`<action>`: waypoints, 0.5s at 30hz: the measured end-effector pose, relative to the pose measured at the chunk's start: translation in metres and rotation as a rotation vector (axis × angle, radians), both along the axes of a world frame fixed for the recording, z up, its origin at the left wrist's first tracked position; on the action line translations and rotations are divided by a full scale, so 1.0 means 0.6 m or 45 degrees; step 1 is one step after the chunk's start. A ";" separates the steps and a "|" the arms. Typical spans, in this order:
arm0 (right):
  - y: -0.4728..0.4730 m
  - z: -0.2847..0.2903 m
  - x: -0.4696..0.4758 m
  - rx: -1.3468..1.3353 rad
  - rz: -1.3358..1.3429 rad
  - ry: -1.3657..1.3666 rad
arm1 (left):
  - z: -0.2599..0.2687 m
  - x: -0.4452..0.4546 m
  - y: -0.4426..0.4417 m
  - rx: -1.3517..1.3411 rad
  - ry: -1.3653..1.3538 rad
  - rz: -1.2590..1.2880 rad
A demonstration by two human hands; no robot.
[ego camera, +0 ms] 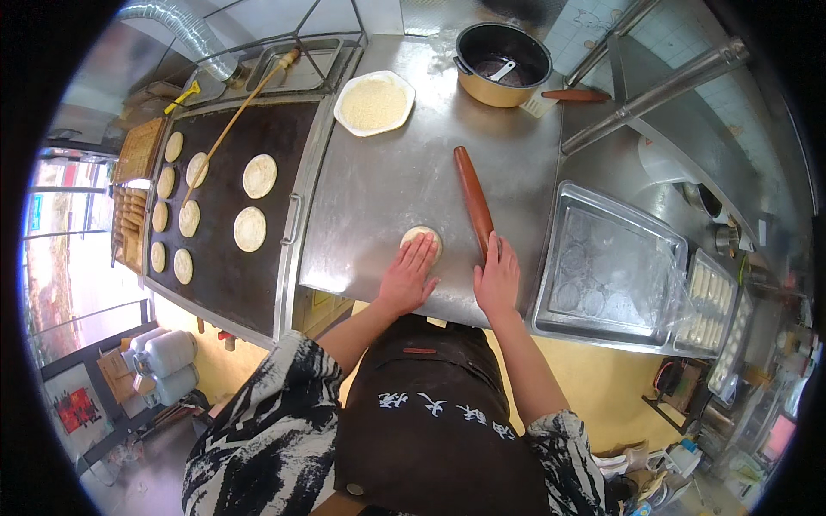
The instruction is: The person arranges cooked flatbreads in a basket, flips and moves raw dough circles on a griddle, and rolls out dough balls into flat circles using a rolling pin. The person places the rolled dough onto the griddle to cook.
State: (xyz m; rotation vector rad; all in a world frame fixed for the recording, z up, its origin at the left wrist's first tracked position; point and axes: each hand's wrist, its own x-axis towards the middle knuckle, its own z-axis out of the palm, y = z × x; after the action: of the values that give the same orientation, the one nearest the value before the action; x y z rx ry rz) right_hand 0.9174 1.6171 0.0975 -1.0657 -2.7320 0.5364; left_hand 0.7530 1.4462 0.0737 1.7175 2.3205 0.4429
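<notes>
My left hand (410,267) lies palm down on a small round of dough (423,232), its fingers stretched over the top and covering much of it. The dough rests on the steel worktop (387,187). To the right, my right hand (498,274) has its fingers over the near end of a reddish-brown wooden rolling pin (473,190). The pin points away from me, its far end tilted to the left; its near tip is hidden by the hand.
On the left, a dark griddle (226,258) carries several flatbreads (250,229) and a long wooden stick (235,122). A bowl of pale crumbly stuff (374,103) and a black-lined pot (503,64) stand at the back. A metal tray (600,271) sits right, beside dough pieces (706,297).
</notes>
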 end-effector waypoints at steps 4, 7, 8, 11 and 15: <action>0.010 -0.032 -0.008 -0.059 -0.021 -0.129 | -0.001 0.019 -0.011 -0.012 0.051 0.050; 0.018 -0.040 0.009 0.040 -0.006 -0.123 | 0.005 0.004 0.004 -0.158 -0.062 0.061; 0.020 -0.040 0.016 0.050 -0.015 -0.168 | 0.005 -0.008 0.017 -0.013 0.136 0.058; 0.032 -0.038 0.040 -0.065 -0.047 -0.354 | -0.011 -0.038 0.081 -0.007 0.223 0.091; 0.018 -0.033 0.057 0.043 -0.045 -0.351 | -0.035 -0.052 0.129 -0.176 0.106 0.069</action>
State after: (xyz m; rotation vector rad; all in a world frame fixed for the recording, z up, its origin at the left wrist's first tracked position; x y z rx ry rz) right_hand 0.9519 1.6280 0.0779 -1.2623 -2.9355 0.3593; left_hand 0.7215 1.5235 0.0529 1.6420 2.3983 0.2179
